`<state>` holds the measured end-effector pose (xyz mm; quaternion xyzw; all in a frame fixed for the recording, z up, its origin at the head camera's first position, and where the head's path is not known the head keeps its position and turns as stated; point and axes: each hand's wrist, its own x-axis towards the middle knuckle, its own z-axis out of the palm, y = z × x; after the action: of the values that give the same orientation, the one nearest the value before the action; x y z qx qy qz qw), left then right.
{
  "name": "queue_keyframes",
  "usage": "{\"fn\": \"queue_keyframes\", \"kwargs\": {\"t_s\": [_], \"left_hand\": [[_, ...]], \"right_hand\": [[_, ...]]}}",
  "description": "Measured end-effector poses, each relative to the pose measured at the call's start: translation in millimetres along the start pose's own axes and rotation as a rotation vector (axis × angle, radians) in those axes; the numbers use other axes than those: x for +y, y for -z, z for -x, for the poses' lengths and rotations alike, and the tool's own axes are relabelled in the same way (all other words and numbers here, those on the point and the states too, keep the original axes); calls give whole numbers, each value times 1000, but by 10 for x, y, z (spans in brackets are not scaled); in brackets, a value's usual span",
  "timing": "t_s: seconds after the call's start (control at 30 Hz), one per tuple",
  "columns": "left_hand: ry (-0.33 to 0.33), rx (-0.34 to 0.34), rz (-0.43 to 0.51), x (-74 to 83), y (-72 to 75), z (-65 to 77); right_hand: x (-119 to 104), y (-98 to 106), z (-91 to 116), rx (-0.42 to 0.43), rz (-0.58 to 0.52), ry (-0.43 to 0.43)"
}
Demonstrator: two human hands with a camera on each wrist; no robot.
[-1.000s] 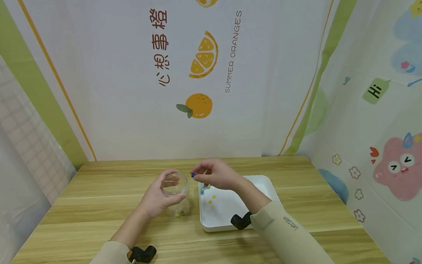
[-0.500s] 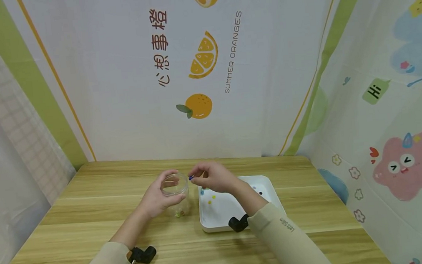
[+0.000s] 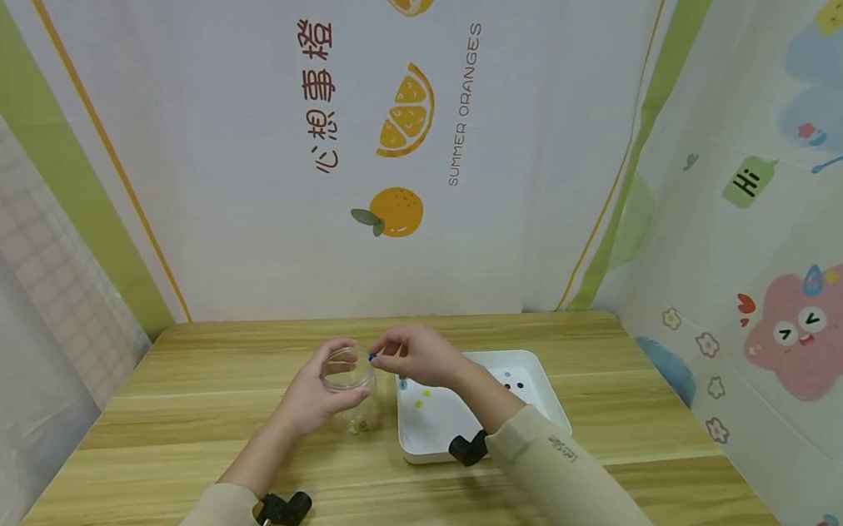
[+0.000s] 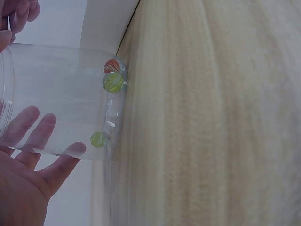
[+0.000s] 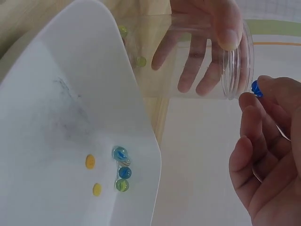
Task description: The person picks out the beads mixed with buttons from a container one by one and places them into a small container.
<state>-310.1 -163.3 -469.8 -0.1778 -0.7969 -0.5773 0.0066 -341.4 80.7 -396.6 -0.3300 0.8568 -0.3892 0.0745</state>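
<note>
My left hand grips a clear open-topped jar near its mouth, thumb on one side and fingers round the other. At the jar's bottom lie an orange-red marble and two yellow-green ones, the larger marble beside it and a smaller marble apart. Between thumb and fingertip, my right hand pinches a dark blue marble right by the jar's rim. In the right wrist view, several blue and green marbles sit along one side of a white tray.
The tray stands on the wooden table, just right of the jar. Small flat yellow discs lie in it, with a few dark and blue pieces toward its right side. A printed curtain hangs behind the table.
My right hand has moved left with the blue marble, from above the tray's edge to the jar's rim. The left hand and jar have stayed almost still.
</note>
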Motion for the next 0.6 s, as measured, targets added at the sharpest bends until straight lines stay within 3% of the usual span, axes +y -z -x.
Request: {"fn": "queue_keyframes", "kwargs": {"t_s": [0.6], "left_hand": [[-2,3,3,-16,-6,-5]], "right_hand": [[-22,-67,-36,-2,38,-16]]}}
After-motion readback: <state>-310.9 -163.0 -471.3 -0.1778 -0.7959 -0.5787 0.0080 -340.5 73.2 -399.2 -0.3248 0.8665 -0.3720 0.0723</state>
